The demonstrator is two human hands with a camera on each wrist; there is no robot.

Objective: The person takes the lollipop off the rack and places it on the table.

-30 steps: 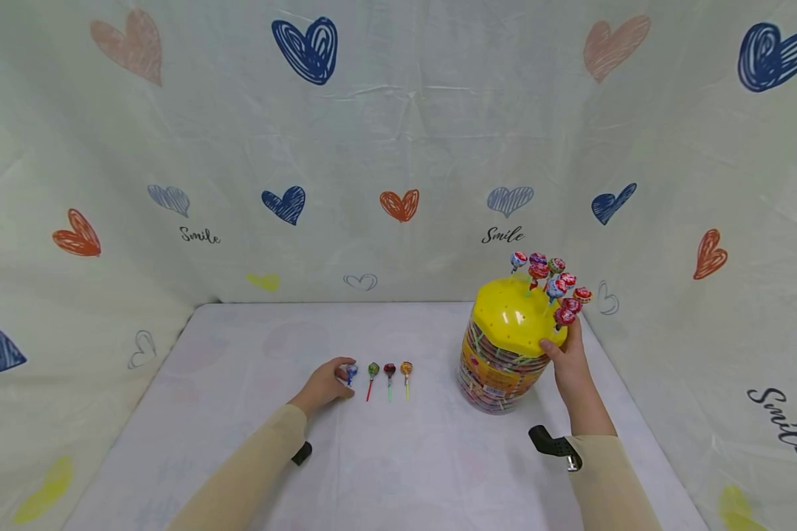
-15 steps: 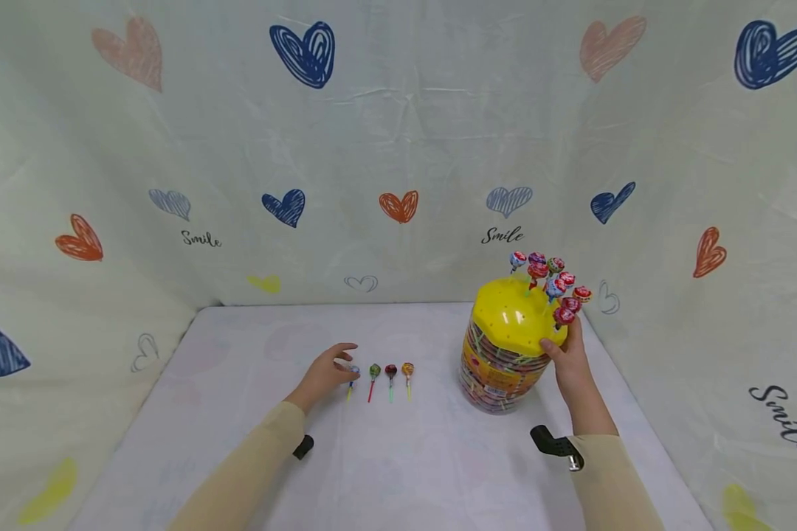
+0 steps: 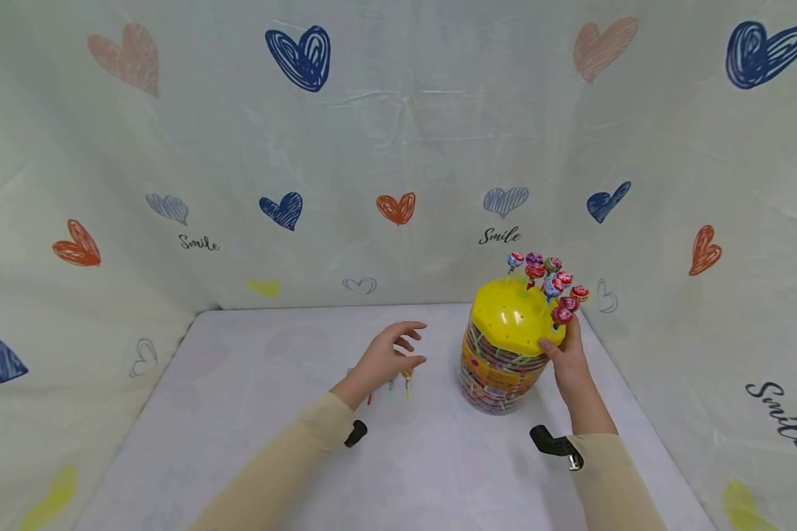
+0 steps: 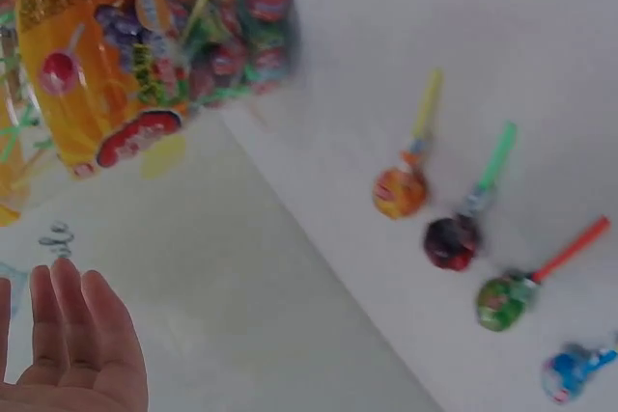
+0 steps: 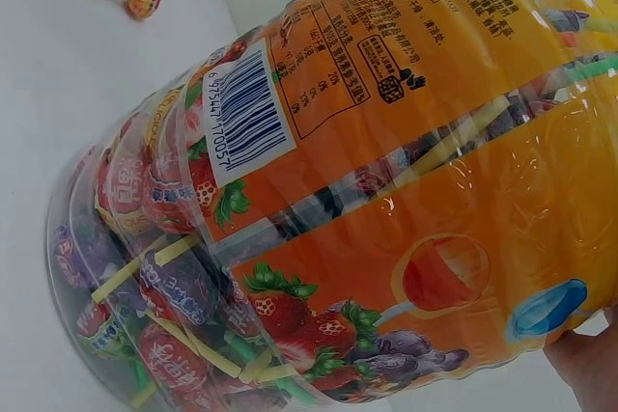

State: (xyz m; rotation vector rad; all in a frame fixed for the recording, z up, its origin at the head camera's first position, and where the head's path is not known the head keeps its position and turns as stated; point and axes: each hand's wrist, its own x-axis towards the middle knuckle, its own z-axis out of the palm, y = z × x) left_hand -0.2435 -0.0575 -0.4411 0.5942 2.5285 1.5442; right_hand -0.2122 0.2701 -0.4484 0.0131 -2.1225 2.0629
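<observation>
left hand (image 3: pixel 381 359) moved nearer the jar (image 3: pixel 502 367)

The site is appearing as a screened-off booth, resembling a makeshift filming set. A pale, fabric-like backdrop (image 3: pixel 226 133) is hanging behind the bench (image 3: pixel 452 479) and is running along both sides, enclosing it. Its surface is showing creases, printed hearts (image 3: pixel 299 59) in blue, orange and pink, and repeated "Smile" lettering (image 3: pixel 199 243). The bench is presenting a pale top bearing faint prints. Black devices (image 3: pixel 547 441) are sitting at the cuffs of both sleeves (image 3: pixel 279 472), agreeing with a recording setup. The backdrop is concealing the surrounding building, leaving its type undetermined.
</observation>
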